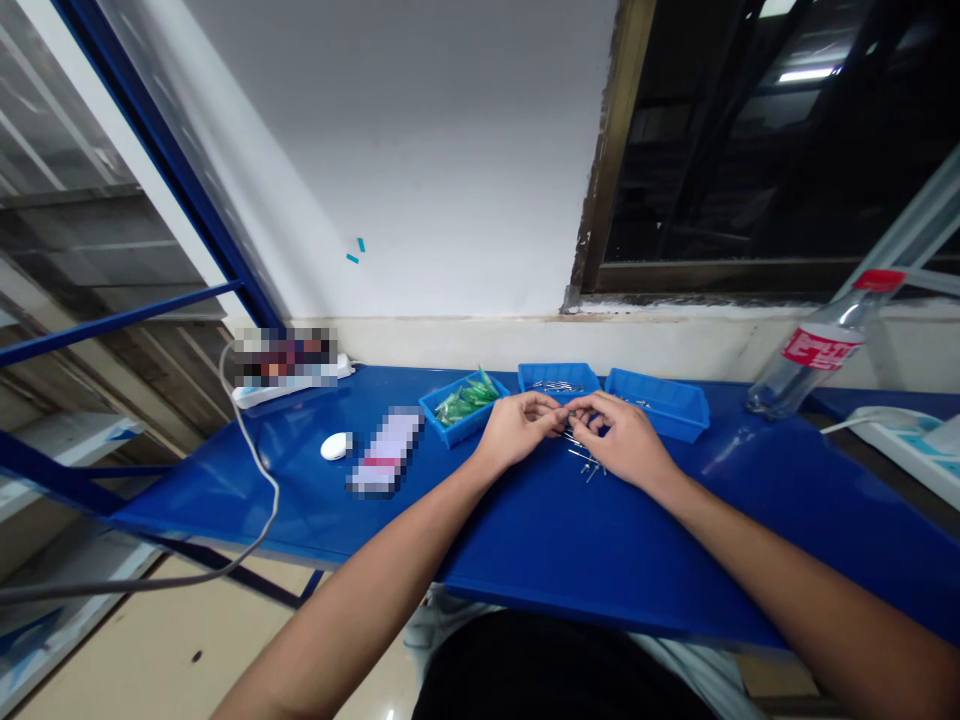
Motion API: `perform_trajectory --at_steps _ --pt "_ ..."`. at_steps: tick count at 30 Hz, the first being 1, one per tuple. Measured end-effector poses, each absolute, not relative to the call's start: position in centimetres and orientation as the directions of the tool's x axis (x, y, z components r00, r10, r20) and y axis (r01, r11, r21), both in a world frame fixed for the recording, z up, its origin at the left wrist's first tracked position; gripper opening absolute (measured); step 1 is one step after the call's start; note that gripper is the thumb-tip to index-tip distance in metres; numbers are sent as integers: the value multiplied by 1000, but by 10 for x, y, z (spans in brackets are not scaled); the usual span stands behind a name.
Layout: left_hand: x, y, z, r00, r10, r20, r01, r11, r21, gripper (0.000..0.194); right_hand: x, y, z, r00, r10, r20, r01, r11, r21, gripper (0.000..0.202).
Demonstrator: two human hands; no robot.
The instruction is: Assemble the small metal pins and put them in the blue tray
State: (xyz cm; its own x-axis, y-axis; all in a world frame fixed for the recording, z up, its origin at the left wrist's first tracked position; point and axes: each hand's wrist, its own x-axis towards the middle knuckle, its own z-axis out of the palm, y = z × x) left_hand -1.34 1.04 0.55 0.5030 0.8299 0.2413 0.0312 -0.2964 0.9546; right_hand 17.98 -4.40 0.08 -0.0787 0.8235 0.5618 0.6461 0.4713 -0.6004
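Note:
My left hand point(523, 425) and my right hand point(616, 430) meet over the blue table, fingertips pinched close together. Something small and dark sits between the fingertips, too small to name. Just under my right hand, several thin metal pins point(587, 462) lie loose on the table top. Behind my hands stands a blue bin point(559, 372) with more thin metal pieces in it. To its right is a second blue bin point(679, 415) holding a few small pieces. Left of my left hand, a third blue bin point(450, 436) contains green plastic packets point(466, 400).
On the left of the table point(300, 520) lie a white oval case point(335, 446) and a blurred flat phone-like object point(386, 450). A power strip point(251, 392) and grey cable point(274, 490) are beyond. A plastic bottle point(787, 385) stands at right, near another power strip point(900, 450).

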Motion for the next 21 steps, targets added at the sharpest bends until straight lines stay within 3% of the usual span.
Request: perform_trajectory --at_steps 4,8,14,21 --pt "-15 9 6 566 798 207 149 -345 927 40 181 -43 1 -101 800 591 672 493 -553 14" --pt "-15 13 0 570 797 201 167 -352 921 32 183 -42 -2 -136 799 585 669 510 -541 14" --pt "-15 16 -3 509 834 210 199 -352 914 20 180 -42 -3 -56 844 534 622 448 -643 14" --pt "-14 14 0 502 813 295 182 -433 883 22 180 -39 -9 -48 866 498 588 428 -687 18"
